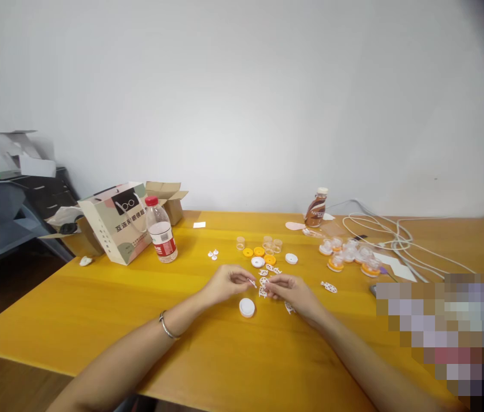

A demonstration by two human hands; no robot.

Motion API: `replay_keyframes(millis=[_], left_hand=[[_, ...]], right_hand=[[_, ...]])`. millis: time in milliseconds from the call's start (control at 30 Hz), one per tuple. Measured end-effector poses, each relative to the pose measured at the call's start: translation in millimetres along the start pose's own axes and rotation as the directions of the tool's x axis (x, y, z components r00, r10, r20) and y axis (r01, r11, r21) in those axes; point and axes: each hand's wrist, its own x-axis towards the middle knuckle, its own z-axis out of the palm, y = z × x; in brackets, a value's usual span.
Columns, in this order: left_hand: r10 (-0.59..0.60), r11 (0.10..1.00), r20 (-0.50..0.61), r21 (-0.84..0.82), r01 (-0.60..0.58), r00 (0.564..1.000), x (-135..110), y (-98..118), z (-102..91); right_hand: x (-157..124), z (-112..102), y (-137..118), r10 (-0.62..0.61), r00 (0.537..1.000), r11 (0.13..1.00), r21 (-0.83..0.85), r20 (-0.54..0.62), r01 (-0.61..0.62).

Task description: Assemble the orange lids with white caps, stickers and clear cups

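My left hand pinches a small white plastic piece between thumb and fingertips. Just right of it, my right hand is closed on a white openwork plastic part with round holes. Below the hands sits a round white cap with an orange lower edge. Similar openwork parts lie beyond the fingers, and another is partly hidden by my right hand. Farther back are orange rings, white discs and clear cups.
A water bottle and a paper bag stand at the left. Small white pegs lie mid-table. At the right are several clear-domed pieces, a brown drink bottle and tangled white cables. The far right is pixelated.
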Motion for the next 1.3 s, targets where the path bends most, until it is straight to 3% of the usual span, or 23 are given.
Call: replay_keyframes(millis=[100, 233, 400, 533, 800, 1033, 1300], left_hand=[[-0.034, 0.995, -0.038, -0.100, 0.030, 0.999, -1, 2, 4.3], [0.045, 0.998, -0.088, -0.041, -0.049, 0.995, -2, 10, 9.9], [0.239, 0.970, 0.004, 0.035, -0.239, 0.971, -8, 19, 15.4], [0.307, 0.938, 0.067, 0.148, -0.313, 0.949, -9, 23, 15.4], [0.246, 0.941, 0.109, 0.212, -0.264, 0.963, -7, 23, 12.1], [0.295, 0.926, 0.136, 0.205, -0.318, 0.946, -7, 21, 11.2], [0.260, 0.915, 0.181, 0.268, -0.302, 0.948, -7, 25, 9.8]], right_hand=[[-1, 4, 2, 0.017, 1.000, 0.999, 0.039, 0.025, -0.018], [-1, 2, 5, 0.056, 0.998, 0.996, 0.071, 0.025, -0.057], [-2, 3, 3, 0.091, 0.992, 0.986, 0.132, 0.093, -0.102], [-6, 4, -1, 0.117, 0.981, 0.965, 0.216, 0.153, -0.149], [-8, 3, -5, 0.150, 0.974, 0.950, 0.248, 0.171, -0.190], [-9, 3, -6, 0.168, 0.973, 0.938, 0.280, 0.156, -0.207], [-9, 3, -4, 0.133, 0.977, 0.955, 0.244, 0.165, -0.171]])
